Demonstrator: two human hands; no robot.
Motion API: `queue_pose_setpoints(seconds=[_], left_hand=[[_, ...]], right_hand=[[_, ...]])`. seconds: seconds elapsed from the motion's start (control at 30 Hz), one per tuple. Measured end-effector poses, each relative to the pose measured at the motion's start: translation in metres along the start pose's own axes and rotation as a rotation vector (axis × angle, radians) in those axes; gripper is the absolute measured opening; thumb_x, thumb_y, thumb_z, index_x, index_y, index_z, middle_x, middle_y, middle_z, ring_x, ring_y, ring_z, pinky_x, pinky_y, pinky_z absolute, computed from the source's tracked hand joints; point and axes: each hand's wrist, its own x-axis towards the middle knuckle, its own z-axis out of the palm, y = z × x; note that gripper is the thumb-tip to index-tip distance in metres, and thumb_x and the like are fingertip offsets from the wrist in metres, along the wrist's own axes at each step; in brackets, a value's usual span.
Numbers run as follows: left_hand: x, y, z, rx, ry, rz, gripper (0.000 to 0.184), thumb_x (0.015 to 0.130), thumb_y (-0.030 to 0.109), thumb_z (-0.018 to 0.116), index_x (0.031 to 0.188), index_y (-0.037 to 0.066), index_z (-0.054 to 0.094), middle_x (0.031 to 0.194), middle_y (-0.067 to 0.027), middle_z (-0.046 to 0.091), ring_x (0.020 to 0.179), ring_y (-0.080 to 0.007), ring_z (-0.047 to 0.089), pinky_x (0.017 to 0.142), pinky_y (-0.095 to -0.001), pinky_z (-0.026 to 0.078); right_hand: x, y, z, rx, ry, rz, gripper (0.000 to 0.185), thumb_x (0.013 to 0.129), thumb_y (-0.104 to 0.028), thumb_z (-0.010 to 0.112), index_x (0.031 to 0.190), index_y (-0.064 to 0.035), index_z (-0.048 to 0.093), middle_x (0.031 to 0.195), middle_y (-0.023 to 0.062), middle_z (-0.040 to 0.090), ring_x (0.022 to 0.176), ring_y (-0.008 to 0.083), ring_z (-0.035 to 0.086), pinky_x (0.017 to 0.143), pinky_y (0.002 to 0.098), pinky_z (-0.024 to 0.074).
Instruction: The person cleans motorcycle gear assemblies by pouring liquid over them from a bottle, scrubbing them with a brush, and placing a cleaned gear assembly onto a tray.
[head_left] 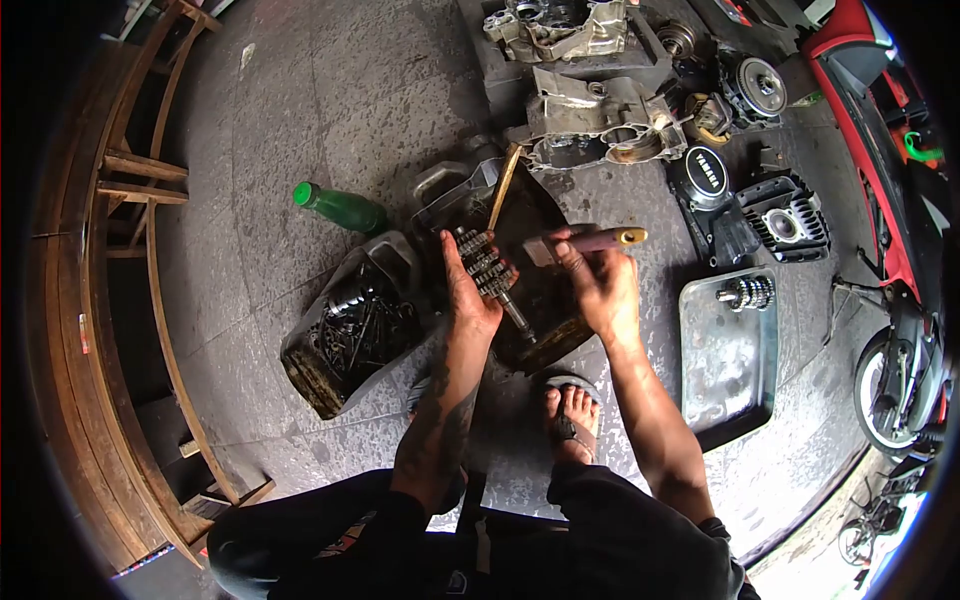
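My left hand (474, 308) is closed around a gear shaft (484, 262), a row of dark metal gears with the bare shaft end pointing down and to the right. In my right hand (608, 292) is a paintbrush (606, 239), gripped by its purplish handle with the yellow tip outward. Its bristle end points left toward the gears, with a small gap between them. Both hands are above a cut-open plastic jerrycan (548, 352) with a dark, wet-looking inside. A yellowish stick (506, 186) leans on the jerrycan's far side.
Left of it, another cut jerrycan (398, 256) holds bolts and small parts. A green bottle (340, 207) stands behind. Engine casings (600, 118) and a YAMAHA cover (703, 175) lie at the back right. A metal tray (722, 370) bears another gear shaft (748, 293). A motorcycle (888, 300) is far right.
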Motion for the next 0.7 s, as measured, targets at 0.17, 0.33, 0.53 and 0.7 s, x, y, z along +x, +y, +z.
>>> queue_pose_setpoints(seconds=[0.17, 0.33, 0.53, 0.7], left_hand=[[0.006, -0.006, -0.010, 0.033, -0.060, -0.073, 0.066, 0.088, 0.070, 0.044, 0.101, 0.008, 0.061, 0.087, -0.0055, 0.066, 0.070, -0.0183, 0.064, 0.058, -0.0325, 0.053], [0.003, 0.001, -0.015, 0.153, -0.122, -0.071, 0.068, 0.087, 0.073, 0.040, 0.095, 0.008, 0.060, 0.088, -0.0054, 0.065, 0.066, -0.0177, 0.064, 0.056, -0.0303, 0.054], [-0.002, -0.003, -0.007, 0.179, -0.021, -0.127, 0.073, 0.088, 0.074, 0.034, 0.096, 0.007, 0.060, 0.076, -0.0053, 0.065, 0.059, -0.0174, 0.063, 0.051, -0.0303, 0.055], [0.001, -0.011, -0.019, 0.253, -0.079, -0.136, 0.067, 0.091, 0.070, 0.036, 0.104, 0.008, 0.059, 0.083, -0.0054, 0.065, 0.066, -0.0186, 0.064, 0.056, -0.0344, 0.057]], right_hand=[[0.018, 0.003, 0.011, 0.066, -0.308, -0.632, 0.017, 0.087, -0.009, 0.062, 0.100, 0.0002, 0.066, 0.099, 0.0163, 0.068, 0.089, 0.0379, 0.065, 0.076, 0.0387, 0.0537], [0.025, 0.014, 0.001, -0.076, -0.376, -0.528, 0.018, 0.087, -0.008, 0.061, 0.103, 0.0004, 0.065, 0.101, 0.0163, 0.068, 0.090, 0.0365, 0.066, 0.077, 0.0380, 0.0538], [0.029, 0.026, 0.008, 0.090, -0.415, -0.581, 0.019, 0.087, -0.008, 0.062, 0.104, 0.0004, 0.065, 0.103, 0.0157, 0.068, 0.092, 0.0345, 0.067, 0.078, 0.0381, 0.0538], [0.024, 0.015, 0.009, 0.149, -0.446, -0.634, 0.018, 0.088, -0.009, 0.060, 0.103, 0.0005, 0.064, 0.099, 0.0150, 0.068, 0.091, 0.0356, 0.067, 0.077, 0.0369, 0.0533]])
